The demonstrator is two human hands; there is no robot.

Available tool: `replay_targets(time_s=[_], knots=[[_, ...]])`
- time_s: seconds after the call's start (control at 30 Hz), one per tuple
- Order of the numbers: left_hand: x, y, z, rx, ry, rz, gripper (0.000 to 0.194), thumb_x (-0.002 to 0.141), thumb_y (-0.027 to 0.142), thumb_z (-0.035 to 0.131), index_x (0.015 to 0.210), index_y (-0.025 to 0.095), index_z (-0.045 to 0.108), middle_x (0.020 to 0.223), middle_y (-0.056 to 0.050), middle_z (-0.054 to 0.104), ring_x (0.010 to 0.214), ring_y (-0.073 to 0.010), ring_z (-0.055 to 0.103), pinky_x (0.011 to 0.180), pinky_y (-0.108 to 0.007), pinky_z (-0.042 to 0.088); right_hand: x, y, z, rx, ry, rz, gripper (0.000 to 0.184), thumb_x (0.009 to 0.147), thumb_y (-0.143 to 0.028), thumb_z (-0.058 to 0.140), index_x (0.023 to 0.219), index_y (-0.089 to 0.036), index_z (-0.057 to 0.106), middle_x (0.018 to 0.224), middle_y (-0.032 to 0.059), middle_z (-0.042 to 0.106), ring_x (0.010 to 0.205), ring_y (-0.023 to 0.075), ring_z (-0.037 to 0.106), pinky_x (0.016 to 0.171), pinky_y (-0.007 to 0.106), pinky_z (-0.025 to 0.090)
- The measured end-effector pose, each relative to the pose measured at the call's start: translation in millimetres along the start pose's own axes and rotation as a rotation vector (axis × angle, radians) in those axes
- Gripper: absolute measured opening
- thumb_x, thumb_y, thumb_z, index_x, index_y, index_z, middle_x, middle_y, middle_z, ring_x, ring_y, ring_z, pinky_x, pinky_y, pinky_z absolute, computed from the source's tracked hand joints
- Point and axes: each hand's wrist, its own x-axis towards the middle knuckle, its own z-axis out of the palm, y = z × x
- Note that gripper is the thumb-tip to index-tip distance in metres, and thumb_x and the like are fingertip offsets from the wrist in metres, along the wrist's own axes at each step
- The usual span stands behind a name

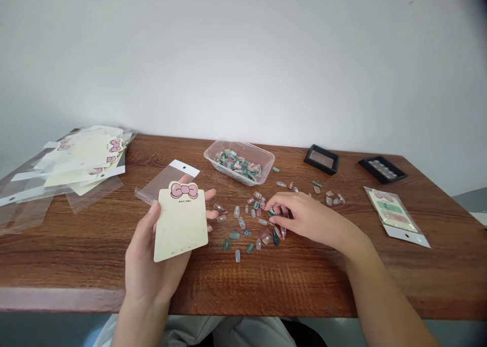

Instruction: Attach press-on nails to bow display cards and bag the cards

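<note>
My left hand (155,266) holds a cream display card (180,225) with a pink bow at its top, gripped along the left edge by the thumb, with the other fingers behind it. My right hand (300,212) is low over the loose press-on nails (241,222), its thumb and fingertips closed on a dark green press-on nail (271,212). The scattered nails are green, pink and clear. Behind the card, a clear plastic sleeve (158,182) with a white hang tab lies on the table.
A clear plastic tub (213,157) of more nails stands at the back middle. Stacked bow cards and sleeves (83,151) lie at left. Two small black frames, one (321,159) nearer the middle and another (382,169) farther right, sit behind a packaged card (395,215) on the wooden table (266,291).
</note>
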Motion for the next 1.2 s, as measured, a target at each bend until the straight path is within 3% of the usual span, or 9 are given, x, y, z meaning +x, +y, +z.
replay_targets(time_s=[0.23,0.5,0.7,0.9,1.03,1.2], knots=[[0.3,0.6,0.3,0.019,0.015,0.01,0.062,0.094,0.048,0.053,0.15,0.022,0.047,0.129,-0.023,0.069,0.089,-0.0315,0.075,0.076,-0.039,0.061,-0.5,-1.3,0.8,-0.027,0.045,-0.044,0.011,0.095,-0.027,0.061,0.104,-0.024,0.066,0.086,-0.0003,0.066,0.076,0.0164,0.06,0.07,0.029,0.04],[-0.6,0.0,3.8,0.009,0.037,0.012,0.059,0.096,0.046,0.048,0.149,0.019,0.048,0.128,-0.026,0.068,0.087,-0.0317,0.075,0.074,-0.038,0.061,2.3,-5.4,10.6,-0.02,0.012,-0.116,0.009,0.095,-0.029,0.062,0.088,-0.024,0.064,0.078,-0.0028,0.058,0.072,0.0149,0.056,0.066,0.027,0.038],[-0.7,0.2,5.2,0.016,0.052,0.015,0.06,0.095,0.046,0.05,0.149,0.019,0.048,0.127,-0.025,0.069,0.085,-0.0305,0.075,0.074,-0.038,0.061,2.9,-5.4,12.3,-0.018,0.08,-0.117,0.006,0.094,-0.025,0.062,0.089,-0.023,0.061,0.094,0.0002,0.064,0.085,0.0169,0.06,0.073,0.028,0.041],[-0.6,0.6,4.9,0.022,0.05,0.015,0.058,0.096,0.046,0.048,0.147,0.019,0.05,0.127,-0.024,0.069,0.085,-0.0309,0.075,0.073,-0.037,0.061,5.1,-4.6,11.8,-0.025,0.147,-0.154,0.008,0.099,-0.024,0.059,0.092,-0.024,0.064,0.084,-0.0031,0.069,0.075,0.0153,0.064,0.07,0.028,0.041],[-0.2,0.1,4.0,0.015,0.05,0.014,0.058,0.095,0.046,0.051,0.146,0.02,0.052,0.124,-0.022,0.071,0.085,-0.0312,0.075,0.074,-0.038,0.061,7.0,-3.4,12.9,-0.128,0.184,-0.22,0.014,0.101,-0.021,0.057,0.098,-0.024,0.07,0.096,-0.0006,0.072,0.083,0.0163,0.066,0.074,0.029,0.043],[1.0,-0.7,1.5,0.011,0.041,0.015,0.058,0.094,0.047,0.052,0.145,0.021,0.053,0.124,-0.022,0.071,0.087,-0.0327,0.075,0.075,-0.04,0.061,8.5,-7.6,20.9,-0.307,0.202,-0.288,0.016,0.1,-0.019,0.057,0.099,-0.023,0.072,0.095,0.0013,0.069,0.081,0.0168,0.065,0.07,0.029,0.043]])
